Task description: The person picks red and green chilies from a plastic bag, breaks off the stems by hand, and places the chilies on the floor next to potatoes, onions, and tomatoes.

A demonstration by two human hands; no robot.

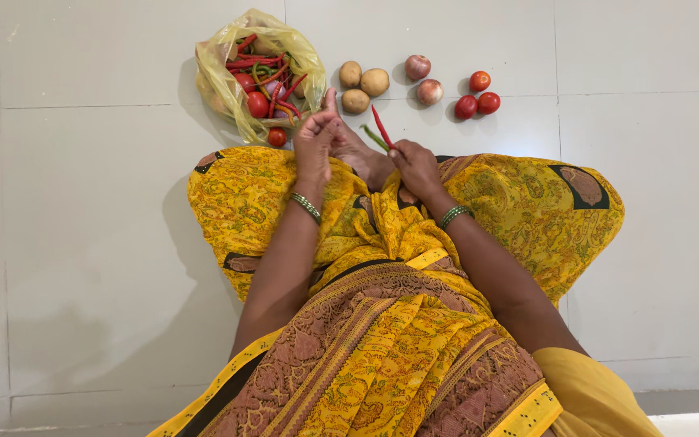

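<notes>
Head view: right hand (416, 166) partly hides chilli (381, 126).

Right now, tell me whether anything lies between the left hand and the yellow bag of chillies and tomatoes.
Nothing visible does. The left hand is right beside the yellow bag; one loose tomato lies just left of that hand, at the bag's mouth.

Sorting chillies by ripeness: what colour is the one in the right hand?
Red chilli with a green stem, held by the right hand; head view.
</notes>
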